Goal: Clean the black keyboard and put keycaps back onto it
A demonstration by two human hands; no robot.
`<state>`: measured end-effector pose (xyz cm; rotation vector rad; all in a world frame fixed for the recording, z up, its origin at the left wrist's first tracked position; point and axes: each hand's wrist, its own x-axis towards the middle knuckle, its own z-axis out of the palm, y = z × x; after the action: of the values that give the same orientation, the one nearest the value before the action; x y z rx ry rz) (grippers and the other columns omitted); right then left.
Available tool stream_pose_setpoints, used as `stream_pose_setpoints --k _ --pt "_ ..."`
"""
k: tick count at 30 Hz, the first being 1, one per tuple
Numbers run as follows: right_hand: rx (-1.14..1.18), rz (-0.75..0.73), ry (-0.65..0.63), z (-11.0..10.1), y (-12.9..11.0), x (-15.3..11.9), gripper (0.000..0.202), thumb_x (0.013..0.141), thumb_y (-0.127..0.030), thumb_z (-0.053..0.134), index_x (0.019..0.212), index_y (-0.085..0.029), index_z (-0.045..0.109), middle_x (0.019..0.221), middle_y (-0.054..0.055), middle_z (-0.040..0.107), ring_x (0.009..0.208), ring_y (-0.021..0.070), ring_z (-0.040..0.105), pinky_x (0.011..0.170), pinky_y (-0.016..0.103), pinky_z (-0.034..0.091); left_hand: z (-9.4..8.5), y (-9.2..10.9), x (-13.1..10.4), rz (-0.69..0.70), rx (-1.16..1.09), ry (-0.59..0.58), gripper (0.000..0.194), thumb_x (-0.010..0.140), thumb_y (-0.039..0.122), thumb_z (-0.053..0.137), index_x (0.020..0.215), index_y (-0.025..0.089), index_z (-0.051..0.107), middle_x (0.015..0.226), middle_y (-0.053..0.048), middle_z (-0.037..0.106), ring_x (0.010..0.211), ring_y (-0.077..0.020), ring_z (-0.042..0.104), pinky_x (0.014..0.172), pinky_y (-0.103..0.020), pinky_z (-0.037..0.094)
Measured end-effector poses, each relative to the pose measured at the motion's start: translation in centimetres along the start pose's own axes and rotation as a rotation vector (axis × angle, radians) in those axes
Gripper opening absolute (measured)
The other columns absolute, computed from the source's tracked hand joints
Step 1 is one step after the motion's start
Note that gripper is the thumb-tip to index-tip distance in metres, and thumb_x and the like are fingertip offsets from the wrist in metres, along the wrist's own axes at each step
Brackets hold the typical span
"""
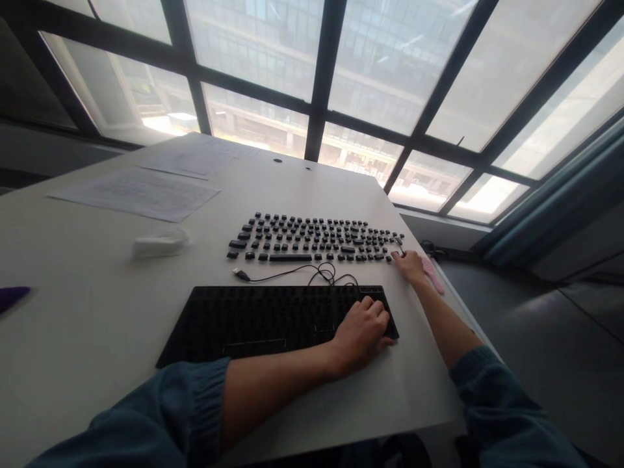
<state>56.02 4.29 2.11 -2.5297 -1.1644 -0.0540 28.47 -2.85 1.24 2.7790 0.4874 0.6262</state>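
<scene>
**Seemingly every keycap is off the keyboard**

Seemingly stripped bare, the keyboard lies near the tabletop front edge, the left hand curled loosely on its right end, holding nothing. The keycaps lie in rows behind it; the right hand pinches one near the right edge.

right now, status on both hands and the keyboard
Left hand resting on keyboard frame, right end. Right hand at loose keycaps, right edge. USB cable coiled between frame and caps.
</scene>
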Motion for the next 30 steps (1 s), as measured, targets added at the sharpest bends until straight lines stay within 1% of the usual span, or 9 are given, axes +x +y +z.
stream_pose_setpoints --k 3,6,10,13,22,25,27,30 --pt "-0.018 -0.014 0.007 0.3 0.3 0.0 0.041 0.092 -0.047 0.061 0.094 -0.009 0.076 0.092 0.021 0.077 0.087 0.0262 0.07 0.07 0.029 0.04 0.2 0.0 0.0 0.013 0.021 0.017 0.042 0.08 0.047 0.081 0.1 0.015 0.065 0.105 -0.007 0.064 0.103 -0.027 0.054 0.084 -0.038 0.048" --pt "-0.036 -0.02 0.042 0.6 0.5 -0.3 0.042 0.092 -0.048 0.062 0.095 -0.009 0.076 0.095 0.022 0.076 0.089 0.0278 0.07 0.073 0.03 0.041 0.3 0.0 0.0 0.015 0.029 0.018 0.041 0.08 0.048 0.081 0.101 0.016 0.065 0.106 -0.007 0.063 0.102 -0.027 0.054 0.083 -0.038 0.047" --pt "-0.054 -0.001 0.1 1.4 0.7 -0.7 0.043 0.094 -0.047 0.06 0.101 -0.008 0.076 0.1 0.025 0.075 0.097 0.0307 0.069 0.078 0.033 0.043 0.1 0.0 0.0 0.019 0.02 0.011 0.04 0.082 0.047 0.08 0.101 0.016 0.064 0.107 -0.007 0.063 0.103 -0.0274 0.054 0.084 -0.039 0.047" --pt "-0.055 0.003 0.122 1.7 0.7 -0.9 0.045 0.094 -0.049 0.059 0.103 -0.008 0.076 0.102 0.025 0.075 0.1 0.0314 0.069 0.081 0.034 0.044 -0.2 0.1 0.0 0.015 0.013 0.001 0.038 0.083 0.046 0.079 0.103 0.017 0.064 0.107 -0.007 0.063 0.104 -0.0275 0.053 0.085 -0.038 0.047" --pt "-0.023 0.016 0.153 1.9 0.9 -0.7 0.049 0.095 -0.052 0.057 0.099 -0.007 0.076 0.098 0.026 0.075 0.095 0.0316 0.069 0.082 0.034 0.044 -0.4 0.1 0.1 0.014 0.021 -0.025 0.037 0.084 0.045 0.078 0.105 0.017 0.065 0.109 -0.008 0.063 0.105 -0.0271 0.054 0.086 -0.039 0.048" --pt "0.006 0.014 0.17 1.5 1.2 -0.7 0.051 0.095 -0.054 0.055 0.101 -0.007 0.075 0.099 0.026 0.075 0.095 0.0322 0.068 0.082 0.034 0.044 -0.4 0.1 0.0 0.019 0.025 -0.014 0.04 0.084 0.047 0.078 0.107 0.017 0.064 0.109 -0.008 0.064 0.105 -0.0271 0.054 0.085 -0.039 0.048" --pt "0.038 0.011 0.19 0.8 1.2 -1.0 0.053 0.095 -0.054 0.053 0.106 -0.007 0.074 0.1 0.025 0.075 0.096 0.0331 0.067 0.082 0.035 0.044 -0.8 0.4 -0.2 0.032 0.029 -0.002 0.04 0.087 0.05 0.073 0.107 0.017 0.064 0.109 -0.008 0.065 0.105 -0.0272 0.055 0.084 -0.038 0.048" --pt "0.098 0.002 0.221 -0.7 1.3 -2.2 0.057 0.095 -0.055 0.048 0.119 -0.007 0.068 0.099 0.022 0.074 0.095 0.0342 0.067 0.08 0.038 0.044 -2.0 1.2 -0.6 0.07 0.037 0.03 0.04 0.095 0.054 0.06 0.108 0.016 0.063 0.112 -0.01 0.065 0.104 -0.0271 0.057 0.084 -0.039 0.048"
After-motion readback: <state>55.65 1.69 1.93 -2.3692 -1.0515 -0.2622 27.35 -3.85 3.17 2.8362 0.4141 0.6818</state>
